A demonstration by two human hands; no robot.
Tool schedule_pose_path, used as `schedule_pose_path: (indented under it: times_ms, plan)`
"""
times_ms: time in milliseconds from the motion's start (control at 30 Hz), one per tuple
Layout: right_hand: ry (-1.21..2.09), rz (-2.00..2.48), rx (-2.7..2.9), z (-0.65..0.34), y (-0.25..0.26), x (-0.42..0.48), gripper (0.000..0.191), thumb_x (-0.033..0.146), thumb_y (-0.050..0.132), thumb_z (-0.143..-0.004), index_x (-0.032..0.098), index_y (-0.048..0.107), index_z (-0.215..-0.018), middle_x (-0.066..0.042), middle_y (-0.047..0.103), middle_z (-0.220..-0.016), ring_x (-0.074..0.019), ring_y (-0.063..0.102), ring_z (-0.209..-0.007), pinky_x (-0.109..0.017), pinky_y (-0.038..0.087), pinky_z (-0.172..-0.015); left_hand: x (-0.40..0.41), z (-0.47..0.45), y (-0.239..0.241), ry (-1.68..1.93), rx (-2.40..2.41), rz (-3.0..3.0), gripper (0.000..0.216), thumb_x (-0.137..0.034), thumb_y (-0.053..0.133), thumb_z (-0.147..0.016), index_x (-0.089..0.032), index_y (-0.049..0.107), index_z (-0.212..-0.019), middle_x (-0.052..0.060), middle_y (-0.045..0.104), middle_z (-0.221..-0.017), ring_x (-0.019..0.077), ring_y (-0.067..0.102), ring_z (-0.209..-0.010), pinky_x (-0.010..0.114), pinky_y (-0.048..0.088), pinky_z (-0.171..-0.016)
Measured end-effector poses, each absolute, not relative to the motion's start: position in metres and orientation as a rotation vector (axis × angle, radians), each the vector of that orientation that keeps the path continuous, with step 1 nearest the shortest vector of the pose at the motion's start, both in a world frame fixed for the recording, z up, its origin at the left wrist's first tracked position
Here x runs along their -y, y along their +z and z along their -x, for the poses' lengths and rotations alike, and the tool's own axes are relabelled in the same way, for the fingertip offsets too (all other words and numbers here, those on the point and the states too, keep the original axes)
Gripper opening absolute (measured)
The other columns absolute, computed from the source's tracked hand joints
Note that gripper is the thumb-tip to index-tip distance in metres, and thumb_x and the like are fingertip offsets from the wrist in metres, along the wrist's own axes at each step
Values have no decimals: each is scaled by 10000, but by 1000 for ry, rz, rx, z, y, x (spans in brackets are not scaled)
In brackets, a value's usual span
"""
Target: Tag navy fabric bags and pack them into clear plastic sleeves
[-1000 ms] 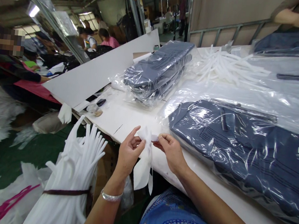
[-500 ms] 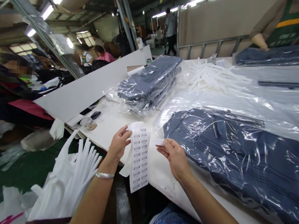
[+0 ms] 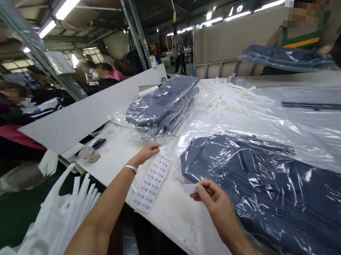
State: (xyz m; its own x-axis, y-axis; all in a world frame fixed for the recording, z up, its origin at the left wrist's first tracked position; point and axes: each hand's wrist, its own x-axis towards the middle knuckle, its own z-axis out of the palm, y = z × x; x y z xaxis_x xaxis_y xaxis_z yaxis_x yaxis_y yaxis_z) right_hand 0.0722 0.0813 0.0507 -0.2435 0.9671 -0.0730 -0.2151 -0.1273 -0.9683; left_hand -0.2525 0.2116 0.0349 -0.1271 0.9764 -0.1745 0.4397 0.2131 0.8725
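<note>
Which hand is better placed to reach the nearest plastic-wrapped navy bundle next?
Right hand, likely: it pinches a white slip beside that bundle; left hand is farther, at the white barcode sheet.

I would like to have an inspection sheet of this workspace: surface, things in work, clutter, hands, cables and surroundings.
Surface: white table, smudged near its front edge.
Job's things: sheet of barcode labels lies on the table; large bagged blue item lies to its right.
Clutter: stack of bagged blue items and loose heap of white strips farther back.
Hands: left hand at the sheet's far end, grip unclear; right hand pinches a white slip.
Cables: one cord with a yellowish end hangs overhead, purpose unclear.
Surroundings: white board along the left side; co-worker across the table, with a wrapped blue bundle in front.
</note>
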Motion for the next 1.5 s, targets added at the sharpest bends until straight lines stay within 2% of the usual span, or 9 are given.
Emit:
schedule_pose_path:
  times_ms: [133,267,433,600,767,967,1100,1267,1500]
  plan:
    - [1578,979,1149,-78,48,-79,364,558,670,-833,199,619,-868,-32,675,-769,-195,680,-735,-329,555,-711,-209,259,37,818,-1723,-1368,588,-395,712,-696,-140,668,-1224,82,716,-977,179,588,-786,273,450,-668]
    - [1583,987,1152,-77,42,-81,361,553,665,-839,197,618,-874,-33,671,-767,-196,679,-737,-330,555,-706,-209,260,35,848,-1880,-1381,456,-306,728,-666,-118,721,-1082,96,723,-928,244,624,-871,349,483,-792]
    - [1576,993,1070,-82,41,-84,347,524,678,-838,188,622,-902,-48,691,-846,-196,683,-802,-313,547,-718,-181,226,48,974,-1985,-1419,365,-306,720,-720,-153,713,-1052,134,695,-1145,320,554,-1186,407,420,-1011]
    - [1556,964,950,-97,52,-81,303,482,686,-838,192,623,-901,-34,690,-868,-184,675,-841,-287,535,-735,-106,132,70,996,-1587,-1341,455,-508,547,-894,-186,642,-1200,110,698,-1078,252,668,-982,354,557,-774]
    - [1333,979,1070,-120,60,-63,242,436,674,-857,200,643,-897,-23,692,-868,-171,659,-840,-304,524,-816,-54,54,84,1018,-1305,-1351,398,-468,647,-859,-216,668,-1165,104,670,-1085,218,674,-908,263,557,-609]
    - [1053,1000,1246,-157,57,-20,160,375,632,-908,226,686,-932,-56,692,-1131,-206,636,-1068,-352,494,-947,-38,20,86,1207,-1218,-1935,96,-252,689,-851,-224,732,-933,81,626,-1175,209,631,-1064,298,583,-802]
    - [1058,973,1096,-178,55,8,279,373,624,-921,275,601,-1182,-48,668,-1184,-206,605,-1142,-384,467,-995,-24,7,80,1429,-1123,-2388,173,-97,647,-863,-229,715,-951,61,640,-1163,172,640,-1036,323,570,-872]
    - [1284,972,935,-200,64,31,307,442,615,-918,233,598,-1142,-40,678,-1032,-179,619,-998,-333,478,-900,-14,-7,75,1577,-869,-2826,298,-62,722,-800,-235,707,-1042,57,672,-1145,186,651,-1028,332,581,-862]
    - [1468,934,739,-221,76,40,432,314,777,-769,230,580,-1144,29,622,-832,-117,577,-766,-250,449,-724,-18,-32,74,1555,-613,-2909,328,-62,749,-778,-202,698,-1070,63,701,-1130,190,659,-1041,322,583,-878]
